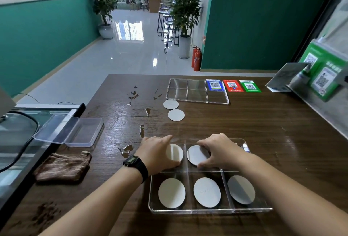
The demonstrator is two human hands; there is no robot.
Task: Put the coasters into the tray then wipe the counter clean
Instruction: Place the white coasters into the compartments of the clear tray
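A clear divided tray lies on the dark wooden counter in front of me. Its near row holds three white round coasters, one per compartment. My left hand grips a coaster over the far left compartment. My right hand grips another coaster in the far middle compartment. Two loose coasters lie on the counter farther away. A brown cloth lies at the left edge.
A second clear tray sits at the back, beside blue, red and green code cards. Puddles of spilled liquid dot the counter's left-middle. A clear lidded box overhangs the left edge. A metal stand is at right.
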